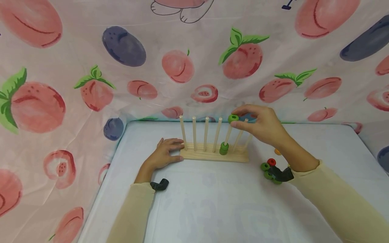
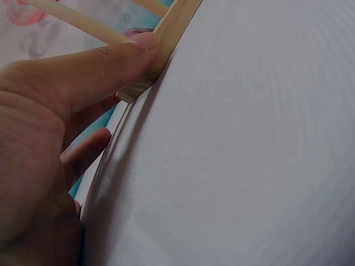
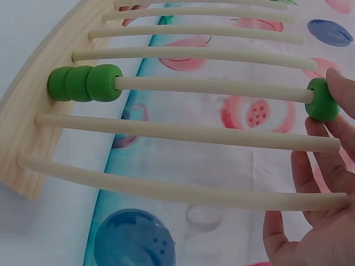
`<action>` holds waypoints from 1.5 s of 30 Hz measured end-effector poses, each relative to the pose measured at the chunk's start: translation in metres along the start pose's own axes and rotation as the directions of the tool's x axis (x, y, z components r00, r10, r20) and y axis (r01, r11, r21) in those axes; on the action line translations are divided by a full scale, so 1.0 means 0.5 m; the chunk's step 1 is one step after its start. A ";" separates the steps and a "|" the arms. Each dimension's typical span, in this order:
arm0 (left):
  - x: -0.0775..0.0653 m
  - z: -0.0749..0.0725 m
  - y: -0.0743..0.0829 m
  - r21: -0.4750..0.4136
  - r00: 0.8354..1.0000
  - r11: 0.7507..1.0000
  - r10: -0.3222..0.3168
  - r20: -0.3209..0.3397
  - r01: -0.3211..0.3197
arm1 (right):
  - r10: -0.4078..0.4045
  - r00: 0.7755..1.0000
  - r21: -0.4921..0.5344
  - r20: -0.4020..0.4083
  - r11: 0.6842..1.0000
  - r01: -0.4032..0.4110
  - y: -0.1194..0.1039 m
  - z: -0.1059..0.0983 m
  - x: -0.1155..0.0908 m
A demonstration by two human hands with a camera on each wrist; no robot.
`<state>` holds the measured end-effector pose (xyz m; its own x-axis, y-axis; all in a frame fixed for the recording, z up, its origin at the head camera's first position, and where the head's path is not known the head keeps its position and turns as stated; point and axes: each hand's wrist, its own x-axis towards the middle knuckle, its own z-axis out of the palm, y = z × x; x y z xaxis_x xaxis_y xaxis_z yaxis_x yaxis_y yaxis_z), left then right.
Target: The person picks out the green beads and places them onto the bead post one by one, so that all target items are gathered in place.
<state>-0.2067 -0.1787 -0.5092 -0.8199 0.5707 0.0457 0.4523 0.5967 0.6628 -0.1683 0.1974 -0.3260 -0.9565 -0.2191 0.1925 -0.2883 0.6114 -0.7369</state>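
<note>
A wooden peg stand (image 1: 206,156) with a row of upright pegs rests on the table. My left hand (image 1: 164,153) holds the left end of its base, thumb on the near edge and the other fingers spread behind. Thumb and fingertips of my right hand (image 1: 262,123) pinch a green bead (image 1: 233,118) at the top of the fifth peg from the left. In the right wrist view the peg's tip meets this bead (image 3: 321,100). Lower on that same peg, three green beads (image 3: 91,83) are stacked against the base.
Loose beads lie on the white table (image 1: 206,202) right of the stand: several green ones (image 1: 265,166), a red bead (image 1: 271,162) and an orange bead (image 1: 278,151). My right wrist's black camera strap partly covers them. A fruit-patterned cloth (image 1: 179,40) hangs behind the table.
</note>
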 end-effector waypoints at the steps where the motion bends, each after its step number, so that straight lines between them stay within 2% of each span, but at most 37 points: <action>1: 0.000 0.000 0.000 0.001 1.000 1.000 0.000 0.001 0.000 | 0.003 1.000 -0.004 0.001 1.000 -0.003 0.000 0.001 0.000; 11: 0.000 0.001 -0.002 0.008 1.000 1.000 0.007 -0.002 -0.007 | 0.044 0.999 -0.019 0.024 0.999 -0.043 -0.002 0.005 -0.004; 26: 0.000 0.000 0.000 0.006 1.000 1.000 -0.005 0.004 0.005 | 0.061 0.997 -0.048 0.046 0.997 -0.059 -0.001 0.004 0.000; 45: 0.001 0.002 -0.001 0.012 1.000 1.000 -0.004 -0.004 0.004 | 0.041 0.998 -0.067 0.056 0.997 -0.037 0.001 0.004 0.003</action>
<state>-0.2072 -0.1781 -0.5104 -0.8230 0.5661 0.0462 0.4534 0.6058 0.6537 -0.1699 0.1957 -0.3273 -0.9635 -0.2365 0.1258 -0.2552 0.6683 -0.6988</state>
